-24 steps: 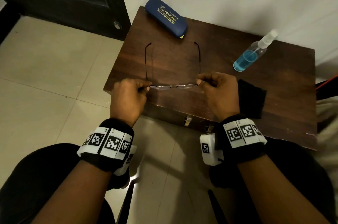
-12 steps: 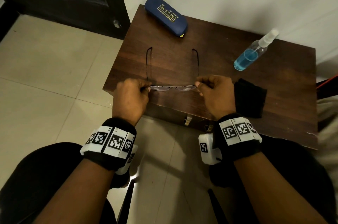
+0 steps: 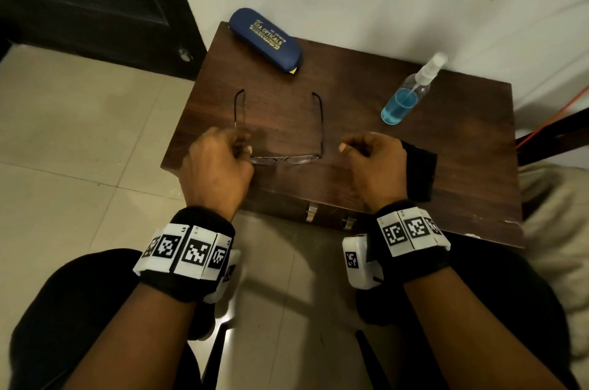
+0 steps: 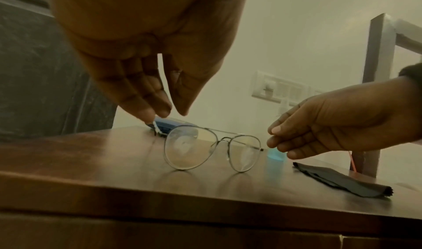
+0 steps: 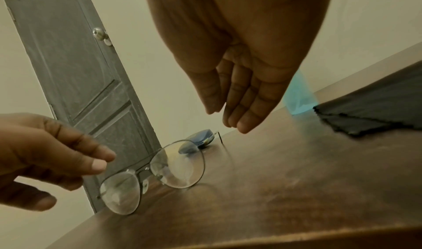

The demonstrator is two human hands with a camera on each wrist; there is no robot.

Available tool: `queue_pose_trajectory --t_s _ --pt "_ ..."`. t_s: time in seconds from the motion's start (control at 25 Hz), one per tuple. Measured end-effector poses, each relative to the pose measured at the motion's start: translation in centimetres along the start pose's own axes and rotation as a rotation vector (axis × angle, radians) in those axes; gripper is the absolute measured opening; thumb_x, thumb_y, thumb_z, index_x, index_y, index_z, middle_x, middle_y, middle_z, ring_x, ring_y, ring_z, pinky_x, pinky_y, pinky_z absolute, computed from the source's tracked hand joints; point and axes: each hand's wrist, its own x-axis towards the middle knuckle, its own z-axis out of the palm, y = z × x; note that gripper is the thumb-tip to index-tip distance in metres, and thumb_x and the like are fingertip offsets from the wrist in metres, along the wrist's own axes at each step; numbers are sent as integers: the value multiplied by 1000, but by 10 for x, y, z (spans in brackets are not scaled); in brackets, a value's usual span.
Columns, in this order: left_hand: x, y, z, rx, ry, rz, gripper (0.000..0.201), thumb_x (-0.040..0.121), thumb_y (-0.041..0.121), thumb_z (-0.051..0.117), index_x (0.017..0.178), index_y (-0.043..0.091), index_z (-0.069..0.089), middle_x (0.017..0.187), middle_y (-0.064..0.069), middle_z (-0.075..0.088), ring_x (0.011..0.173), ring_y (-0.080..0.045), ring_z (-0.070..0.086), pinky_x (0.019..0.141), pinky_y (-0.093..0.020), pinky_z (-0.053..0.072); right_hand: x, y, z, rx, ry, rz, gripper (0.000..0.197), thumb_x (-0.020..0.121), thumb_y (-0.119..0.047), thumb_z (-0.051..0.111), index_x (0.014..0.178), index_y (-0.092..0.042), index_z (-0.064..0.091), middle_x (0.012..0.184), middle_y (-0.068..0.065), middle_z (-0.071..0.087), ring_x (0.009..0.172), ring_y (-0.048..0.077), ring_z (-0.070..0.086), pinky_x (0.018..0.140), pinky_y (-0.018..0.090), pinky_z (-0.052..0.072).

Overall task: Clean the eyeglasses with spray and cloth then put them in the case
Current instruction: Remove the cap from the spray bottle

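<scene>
The thin metal-framed eyeglasses [image 3: 283, 160] stand on the wooden table [image 3: 462, 141] near its front edge, temples unfolded and pointing away from me. My left hand [image 3: 245, 147] hovers at the frame's left end with loosely bent fingers [image 4: 157, 108], holding nothing. A short gap separates the frame's right end from my right hand [image 3: 345, 145], whose relaxed fingers [image 5: 242, 121] are likewise empty. A closed blue case [image 3: 266, 39] lies at the back left corner. The spray bottle [image 3: 408, 96] with blue liquid stands at the back right. The black cloth [image 3: 419, 171] lies under my right hand.
The table stands against a white wall, with a dark door [image 3: 95, 0] to the left over a tiled floor. A pale fabric [image 3: 554, 230] lies at the right. My knees are below the table's front edge.
Both hands lowered the glasses onto the table and let go of them. My right hand has drawn back to the right; my left stays beside the frame.
</scene>
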Motion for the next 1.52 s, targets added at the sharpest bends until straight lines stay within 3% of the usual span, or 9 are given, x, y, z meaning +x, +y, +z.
queue_pose_trajectory --t_s 0.24,0.44,0.56,0.8,0.96,1.08,1.16,1.36,1.52 --pt "-7 61 25 -138 -91 165 23 85 21 66 107 19 70 103 0 69 92 -16 65 83 -37 54 4 5 -50 25 201 -6 9 86 -16 68 94 -15 73 87 -6 70 81 5 66 82 30 56" --pt "6 119 60 -194 -208 235 33 85 23 67 117 15 65 111 -2 68 100 -16 64 87 -25 48 28 -2 -93 35 353 -75 13 85 -15 68 98 -15 72 90 -7 69 76 -5 60 74 5 47" --pt "22 146 88 -192 -282 231 48 83 29 70 127 15 57 120 -4 65 106 -18 61 92 -31 50 48 -11 -101 44 380 -143 17 84 -13 68 101 -15 72 92 -6 70 78 -5 62 75 5 48" --pt "34 173 123 -207 -340 133 52 81 28 70 127 12 52 124 -6 59 110 -20 57 79 -23 38 77 -19 -91 -17 311 -200 34 83 -20 71 117 -18 64 99 1 64 86 9 62 83 25 53" --pt "41 178 135 -170 -325 173 36 81 32 67 115 20 60 114 0 63 101 -18 60 76 -28 45 85 -12 -91 -84 263 -200 23 85 -25 69 106 -19 68 93 0 66 84 13 63 81 32 55" --pt "41 174 133 -135 -341 291 35 80 39 66 111 23 62 103 2 68 94 -17 63 82 -37 53 83 -11 -103 -54 267 -172 9 87 -25 67 93 -18 67 85 -8 65 76 2 60 72 16 53" --pt "39 170 120 -81 -325 386 39 78 42 65 113 25 59 103 4 67 97 -17 60 92 -40 48 77 -12 -116 -8 278 -159 10 86 -26 68 93 -19 66 82 -9 63 71 -4 57 63 3 44" --pt "23 141 62 16 -192 506 46 73 41 67 112 22 50 110 4 63 106 -17 57 116 -47 15 47 -10 -126 293 177 -112 7 85 -20 68 90 -14 68 79 2 69 68 11 64 64 25 54" --pt "9 103 28 220 -85 543 46 74 40 72 113 22 55 110 -1 65 106 -22 60 116 -54 12 27 -10 -100 369 -74 -39 8 89 -15 64 94 -11 68 80 8 69 66 13 64 61 24 55"
